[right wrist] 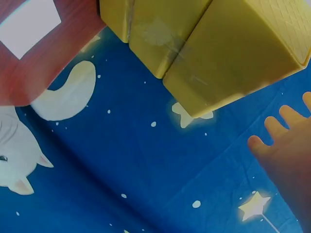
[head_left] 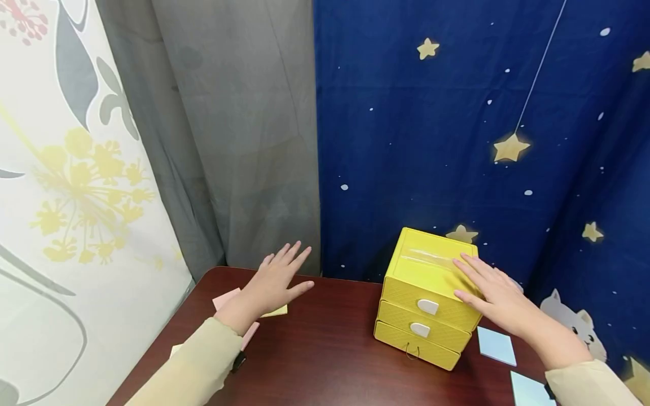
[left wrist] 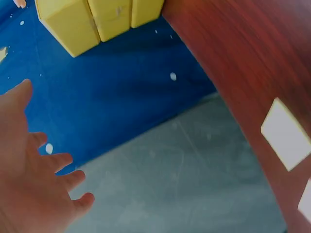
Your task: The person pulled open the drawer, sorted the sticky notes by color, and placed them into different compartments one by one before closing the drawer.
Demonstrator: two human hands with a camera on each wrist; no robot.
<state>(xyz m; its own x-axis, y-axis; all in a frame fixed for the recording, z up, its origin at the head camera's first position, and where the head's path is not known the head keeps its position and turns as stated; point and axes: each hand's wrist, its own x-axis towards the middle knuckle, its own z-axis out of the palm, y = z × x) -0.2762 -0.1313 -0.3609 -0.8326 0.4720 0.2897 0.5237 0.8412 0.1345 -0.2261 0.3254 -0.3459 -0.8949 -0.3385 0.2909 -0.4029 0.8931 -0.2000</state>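
A yellow three-drawer box (head_left: 431, 299) stands on the dark red table at the right. White tabs mark its upper two drawers, and a thin loop hangs on the lowest. My right hand (head_left: 500, 293), fingers extended, is over the box's right side in the head view; the right wrist view shows the hand (right wrist: 286, 150) apart from the box's side (right wrist: 228, 53). On the left, my left hand (head_left: 274, 287) is spread above the table, holding nothing. Beneath it, partly hidden, lie a yellow sticky pad (head_left: 276, 311) and a pink one (head_left: 225, 298).
Two light blue pads (head_left: 496, 345) lie right of the box, one near the right sleeve. A pink strip (head_left: 249, 335) shows beside the left wrist. Behind the table (head_left: 325, 349) hang a grey curtain (head_left: 244, 141) and a blue starry one (head_left: 406, 141). A white floral curtain (head_left: 66, 282) borders the left.
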